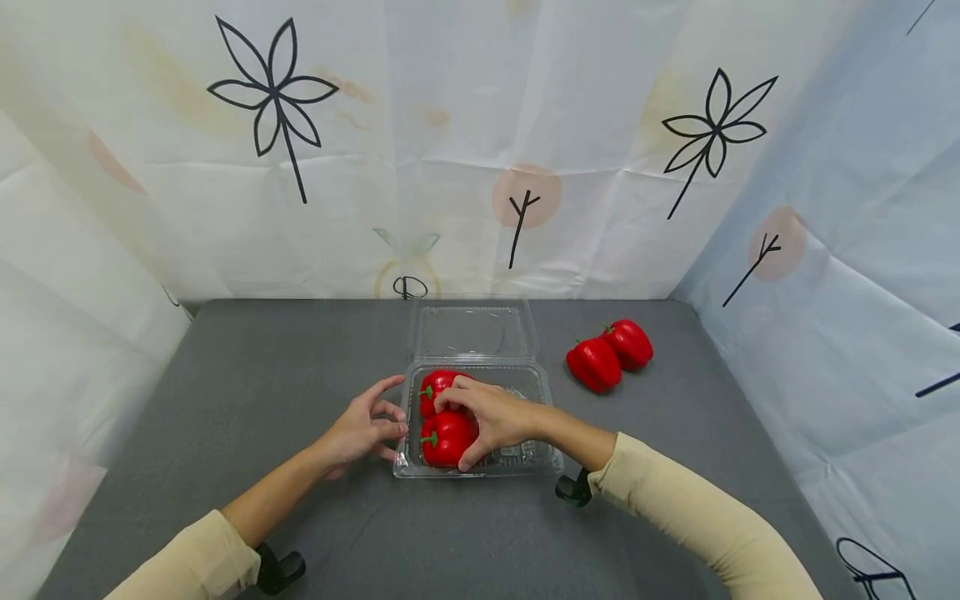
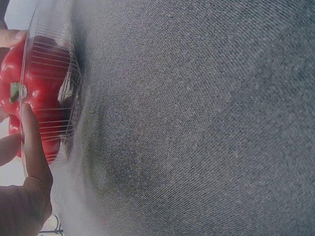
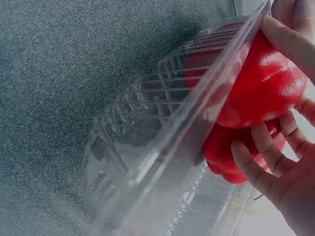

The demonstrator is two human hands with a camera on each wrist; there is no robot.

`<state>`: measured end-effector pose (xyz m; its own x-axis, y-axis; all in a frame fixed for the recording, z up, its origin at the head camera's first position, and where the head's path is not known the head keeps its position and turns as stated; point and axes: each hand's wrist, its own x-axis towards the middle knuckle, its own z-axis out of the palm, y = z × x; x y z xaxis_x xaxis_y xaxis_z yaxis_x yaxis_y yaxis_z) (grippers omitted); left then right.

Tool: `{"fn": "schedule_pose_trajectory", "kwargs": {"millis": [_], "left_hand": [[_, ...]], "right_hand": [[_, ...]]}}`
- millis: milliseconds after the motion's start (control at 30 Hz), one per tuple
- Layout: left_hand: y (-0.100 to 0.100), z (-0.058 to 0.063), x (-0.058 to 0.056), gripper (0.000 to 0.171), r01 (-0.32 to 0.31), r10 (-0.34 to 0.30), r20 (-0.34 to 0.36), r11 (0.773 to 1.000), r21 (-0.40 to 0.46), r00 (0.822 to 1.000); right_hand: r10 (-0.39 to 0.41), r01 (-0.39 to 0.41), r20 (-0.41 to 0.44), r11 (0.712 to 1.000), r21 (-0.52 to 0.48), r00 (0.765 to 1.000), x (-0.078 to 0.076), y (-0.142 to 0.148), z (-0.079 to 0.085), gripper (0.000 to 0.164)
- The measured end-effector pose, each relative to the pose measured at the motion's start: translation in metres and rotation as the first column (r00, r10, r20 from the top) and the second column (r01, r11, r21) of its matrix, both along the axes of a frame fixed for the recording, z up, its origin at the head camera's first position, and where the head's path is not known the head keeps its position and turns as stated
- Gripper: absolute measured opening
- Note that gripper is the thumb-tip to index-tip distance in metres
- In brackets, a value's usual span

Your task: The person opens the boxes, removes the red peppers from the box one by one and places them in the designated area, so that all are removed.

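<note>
Two red bell peppers sit at the left end of an open clear plastic clamshell container (image 1: 517,379) in the head view. My right hand (image 1: 498,417) grips the near bell pepper (image 1: 444,442) from above, thumb on its near side and fingers over its far side. The far bell pepper (image 1: 431,385) lies right behind it, partly hidden by those fingers. My left hand (image 1: 363,425) is at the container's left rim, fingers spread and fingertips against the edge. In the left wrist view, one finger (image 2: 32,142) lies along the outside of the ribbed wall.
Two more red bell peppers (image 1: 595,365) lie side by side on the grey table (image 1: 285,367), right of the container. The container's clear lid (image 1: 476,329) is folded back toward the rear. Patterned cloth (image 1: 420,150) hangs behind the table and along both sides.
</note>
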<state>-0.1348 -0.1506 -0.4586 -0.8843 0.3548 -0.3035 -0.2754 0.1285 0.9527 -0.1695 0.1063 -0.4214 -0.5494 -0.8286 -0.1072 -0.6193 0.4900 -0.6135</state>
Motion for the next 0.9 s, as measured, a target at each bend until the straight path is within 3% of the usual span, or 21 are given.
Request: {"fn": "schedule_pose_trajectory", "kwargs": {"millis": [233,467,700,900], "left_hand": [[0.0,0.005,0.0,0.077,0.008,-0.008,-0.007,1.0,0.006,1.0],[0.0,0.0,0.001,0.076,0.002,-0.002,0.001,1.0,0.005,1.0],[0.0,-0.001,0.0,0.077,0.004,-0.004,-0.007,1.0,0.007,1.0],[0.0,0.0,0.001,0.08,0.002,-0.001,-0.015,1.0,0.022,1.0]], "right_hand": [[0.0,0.001,0.003,0.999,-0.04,1.0,0.0,0.003,-0.001,0.062],[-0.013,0.017,0.051,0.998,-0.064,0.999,0.0,0.007,0.007,0.062],[0.027,-0.02,0.079,0.996,-0.092,0.997,-0.002,0.017,0.012,0.066],[0.017,-0.013,0.048,0.996,-0.088,0.999,0.0,0.031,0.019,0.067]]}}
